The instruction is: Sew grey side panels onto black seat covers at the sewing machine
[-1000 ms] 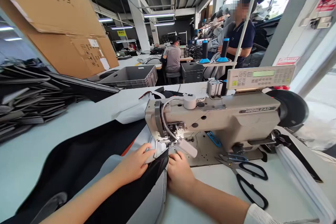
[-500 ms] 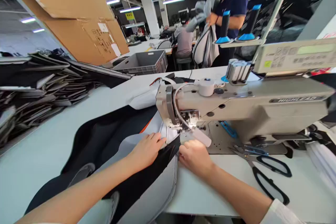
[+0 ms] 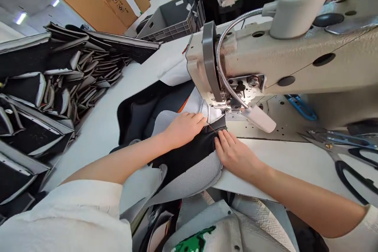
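Black and grey fabric (image 3: 189, 157) lies on the white table, its upper edge by the needle area of a beige sewing machine (image 3: 283, 57). My left hand (image 3: 187, 128) rests on the fabric just left of the needle area, fingers together near a white piece. Nearer the fabric's right edge, my right hand (image 3: 236, 151) has its fingers pressed together on the black part. Whether either hand pinches the cloth is hard to tell, but both touch it. A thin thread runs between the hands. A small white lamp (image 3: 260, 118) hangs right of the needle.
Large scissors (image 3: 336, 151) and blue snips (image 3: 301, 106) lie at the right. Stacked dark padded pieces (image 3: 88, 71) cover the left side. Behind the table are a grey crate (image 3: 168, 19) and a cardboard box (image 3: 109, 0).
The view has tilted down and come closer to the machine. My right hand's fingers have gone from curled to more extended along the fabric. The person behind is now mostly out of view.
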Demonstrator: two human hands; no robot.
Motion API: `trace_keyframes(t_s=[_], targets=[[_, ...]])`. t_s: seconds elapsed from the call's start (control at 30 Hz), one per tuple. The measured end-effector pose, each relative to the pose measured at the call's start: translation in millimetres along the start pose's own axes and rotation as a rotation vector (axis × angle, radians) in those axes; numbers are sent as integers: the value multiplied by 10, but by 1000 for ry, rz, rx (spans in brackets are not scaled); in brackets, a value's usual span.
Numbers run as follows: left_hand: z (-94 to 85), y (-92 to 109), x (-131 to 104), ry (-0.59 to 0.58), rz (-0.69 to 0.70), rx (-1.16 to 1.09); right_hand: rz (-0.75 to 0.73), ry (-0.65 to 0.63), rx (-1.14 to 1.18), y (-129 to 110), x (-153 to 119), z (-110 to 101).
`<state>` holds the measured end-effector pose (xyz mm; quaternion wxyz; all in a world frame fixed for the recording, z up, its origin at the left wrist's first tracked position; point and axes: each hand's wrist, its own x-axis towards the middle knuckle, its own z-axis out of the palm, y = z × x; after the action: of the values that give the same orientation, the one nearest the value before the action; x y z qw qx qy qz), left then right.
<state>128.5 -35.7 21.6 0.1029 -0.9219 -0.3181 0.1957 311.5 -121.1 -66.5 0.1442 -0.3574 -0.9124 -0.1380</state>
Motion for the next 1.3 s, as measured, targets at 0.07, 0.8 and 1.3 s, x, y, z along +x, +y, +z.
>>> trace_keyframes(t_s=[0.07,0.8,1.3], targets=[[-80,-11,40,-18,-7,-63,22,7,12,4,5,14],[-39,240,508,34,23,-318,178,137,59,142,164,262],[-136,247,188,48,-115,-465,185,66,166,169,107,272]])
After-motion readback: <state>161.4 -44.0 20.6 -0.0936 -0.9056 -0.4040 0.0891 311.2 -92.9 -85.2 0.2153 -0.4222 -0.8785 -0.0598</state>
